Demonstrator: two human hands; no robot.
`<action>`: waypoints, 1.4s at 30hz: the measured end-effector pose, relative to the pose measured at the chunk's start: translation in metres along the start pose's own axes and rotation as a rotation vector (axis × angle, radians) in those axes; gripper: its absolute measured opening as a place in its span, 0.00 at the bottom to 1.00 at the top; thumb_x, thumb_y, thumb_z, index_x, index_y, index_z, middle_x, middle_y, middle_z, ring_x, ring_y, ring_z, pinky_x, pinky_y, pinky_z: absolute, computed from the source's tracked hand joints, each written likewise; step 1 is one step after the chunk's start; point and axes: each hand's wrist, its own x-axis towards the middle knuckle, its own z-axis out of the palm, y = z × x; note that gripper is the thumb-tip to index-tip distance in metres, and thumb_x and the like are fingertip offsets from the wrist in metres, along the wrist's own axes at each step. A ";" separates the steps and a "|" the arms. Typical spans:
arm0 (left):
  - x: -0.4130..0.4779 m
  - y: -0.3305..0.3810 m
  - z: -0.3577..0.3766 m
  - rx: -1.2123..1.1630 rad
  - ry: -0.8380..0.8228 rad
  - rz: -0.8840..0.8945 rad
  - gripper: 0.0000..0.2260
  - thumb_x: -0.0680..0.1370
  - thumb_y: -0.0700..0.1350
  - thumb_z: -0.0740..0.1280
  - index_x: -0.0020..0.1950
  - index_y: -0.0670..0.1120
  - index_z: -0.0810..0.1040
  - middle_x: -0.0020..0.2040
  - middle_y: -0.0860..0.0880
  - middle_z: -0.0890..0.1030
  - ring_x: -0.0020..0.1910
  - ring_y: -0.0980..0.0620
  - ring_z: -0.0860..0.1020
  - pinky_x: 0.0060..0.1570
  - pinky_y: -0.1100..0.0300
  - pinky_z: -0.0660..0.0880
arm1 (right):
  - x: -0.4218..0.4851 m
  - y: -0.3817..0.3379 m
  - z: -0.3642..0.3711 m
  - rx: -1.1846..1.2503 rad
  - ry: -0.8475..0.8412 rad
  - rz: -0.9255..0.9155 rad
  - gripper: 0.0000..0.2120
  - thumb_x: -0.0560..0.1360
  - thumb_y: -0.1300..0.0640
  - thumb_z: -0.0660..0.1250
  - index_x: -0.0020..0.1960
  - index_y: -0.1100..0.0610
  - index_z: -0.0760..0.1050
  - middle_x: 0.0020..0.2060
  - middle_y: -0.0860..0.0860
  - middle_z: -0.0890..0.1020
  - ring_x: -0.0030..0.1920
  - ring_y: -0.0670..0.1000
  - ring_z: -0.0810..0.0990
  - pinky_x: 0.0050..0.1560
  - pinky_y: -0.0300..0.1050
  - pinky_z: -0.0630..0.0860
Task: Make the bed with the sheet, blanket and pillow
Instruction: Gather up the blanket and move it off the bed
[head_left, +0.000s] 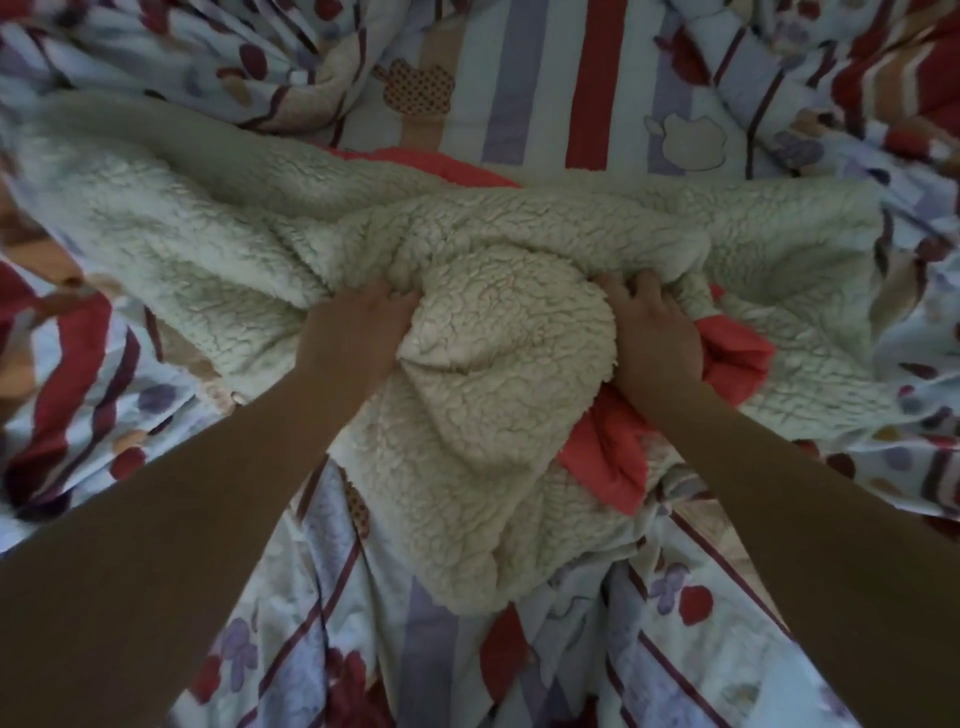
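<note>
Forearms (182, 519) reach across the rumpled patterned sheet (467, 675); left hand (363, 327) and right hand (654, 332) each clutch the fleece blanket (493, 374), bunched mid-bed; probably soft, bulky, light; corners offer better hold for spreading it flat.

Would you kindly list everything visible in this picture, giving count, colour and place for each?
fleece blanket: one, cream with a coral reverse side, bunched across the middle of the bed.
patterned bedding: number of pieces unclear, pale blue-white with red, lilac and tan stripes and flowers, rumpled all round and under the blanket.
left hand: one, grips the blanket's bunched middle from the left.
right hand: one, grips the same bunch from the right, beside the coral fabric.
</note>
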 end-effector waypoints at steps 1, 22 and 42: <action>-0.010 0.001 -0.010 0.004 0.001 -0.003 0.19 0.78 0.51 0.69 0.67 0.51 0.72 0.58 0.45 0.76 0.52 0.40 0.79 0.43 0.50 0.75 | -0.005 -0.001 -0.010 0.000 -0.007 -0.002 0.19 0.77 0.51 0.66 0.66 0.51 0.66 0.56 0.62 0.73 0.45 0.65 0.80 0.39 0.55 0.77; -0.208 -0.014 -0.265 0.198 0.224 -0.082 0.32 0.76 0.54 0.72 0.76 0.55 0.61 0.64 0.48 0.69 0.59 0.45 0.75 0.44 0.51 0.74 | -0.079 -0.061 -0.306 -0.039 0.200 -0.111 0.23 0.76 0.53 0.68 0.69 0.49 0.66 0.58 0.58 0.71 0.50 0.63 0.80 0.38 0.51 0.73; -0.299 -0.012 -0.079 0.164 -0.009 -0.168 0.34 0.75 0.52 0.72 0.76 0.52 0.59 0.63 0.47 0.71 0.56 0.46 0.76 0.40 0.53 0.77 | -0.169 -0.103 -0.178 -0.117 -0.159 -0.225 0.40 0.67 0.46 0.75 0.74 0.45 0.60 0.62 0.56 0.67 0.59 0.63 0.74 0.51 0.56 0.76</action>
